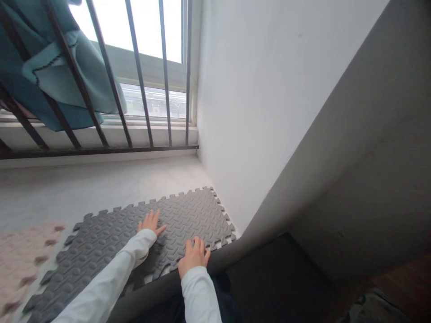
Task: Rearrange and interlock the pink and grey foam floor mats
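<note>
A grey foam puzzle mat [198, 213] with a raised tread pattern and toothed edges lies on the pale window ledge. My left hand [151, 223] rests flat on it near the middle, fingers spread and palm down. At the mat's front edge is my right hand [194, 256], its fingers bent over the toothed rim; the thumb is hidden. Both hands touch the same grey mat, which reaches close to the white wall on the right.
A pink foam mat [27, 260] lies to the left, apart from the grey one. Dark metal bars [141, 80] stand before the window, with blue-green cloth [84, 72] hanging behind them. On the right rises a white wall [249, 98]. Below the ledge the floor is dark.
</note>
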`<control>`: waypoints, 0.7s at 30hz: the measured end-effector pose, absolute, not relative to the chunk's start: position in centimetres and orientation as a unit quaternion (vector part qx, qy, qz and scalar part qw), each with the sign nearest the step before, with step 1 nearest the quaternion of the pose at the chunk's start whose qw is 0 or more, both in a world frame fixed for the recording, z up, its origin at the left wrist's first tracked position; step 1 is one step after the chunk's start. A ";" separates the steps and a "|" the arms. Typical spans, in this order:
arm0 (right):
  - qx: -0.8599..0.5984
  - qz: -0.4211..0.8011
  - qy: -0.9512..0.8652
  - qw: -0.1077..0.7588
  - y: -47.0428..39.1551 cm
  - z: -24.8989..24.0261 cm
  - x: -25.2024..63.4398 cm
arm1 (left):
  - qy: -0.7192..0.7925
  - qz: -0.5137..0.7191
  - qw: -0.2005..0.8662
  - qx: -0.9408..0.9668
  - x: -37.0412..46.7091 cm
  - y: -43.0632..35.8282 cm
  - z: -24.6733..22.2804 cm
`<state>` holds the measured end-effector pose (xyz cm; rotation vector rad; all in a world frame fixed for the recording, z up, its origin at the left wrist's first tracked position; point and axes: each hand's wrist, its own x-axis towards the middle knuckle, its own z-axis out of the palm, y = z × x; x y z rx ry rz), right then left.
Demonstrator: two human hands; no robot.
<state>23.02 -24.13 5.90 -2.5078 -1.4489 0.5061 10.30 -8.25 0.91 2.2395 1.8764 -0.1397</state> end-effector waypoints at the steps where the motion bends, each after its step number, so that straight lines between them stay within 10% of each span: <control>1: -0.849 0.162 -0.493 0.099 -23.9 5.8 23.2 | 0.651 -0.052 0.106 0.750 8.5 -9.1 0.7; 9: -0.846 0.132 -0.508 0.096 -23.5 5.3 24.1 | 0.799 -0.109 0.049 0.590 -9.0 -16.8 -3.6; 21: -0.871 0.094 -0.476 0.076 -23.0 5.2 22.8 | 0.820 0.018 0.075 0.567 -9.1 -19.3 -0.6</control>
